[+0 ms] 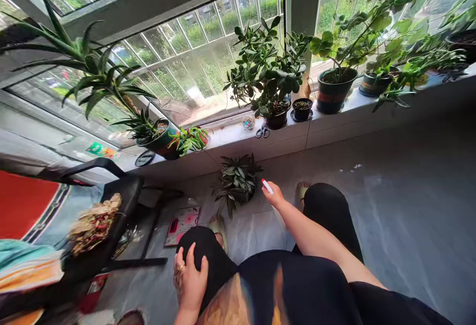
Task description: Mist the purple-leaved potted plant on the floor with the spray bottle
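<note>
My right hand [273, 195] holds a white stick with a red tip [267, 186], possibly a marker or lip balm, pointing up and to the left. It is just to the right of a leafy green plant in a dark pot [236, 183] on the floor, and seems not to touch it. My left hand [190, 280], with a ring on one finger, rests on my left knee [204, 248], which is covered in black cloth. My right knee [329, 211] lies beyond my right forearm.
Potted plants [267, 72] line the tiled windowsill [308, 129] ahead, with scissors [262, 131] lying on it. A black chair [121, 201] holding dried material stands to the left. A pink-patterned board [182, 226] lies on the floor near my left foot.
</note>
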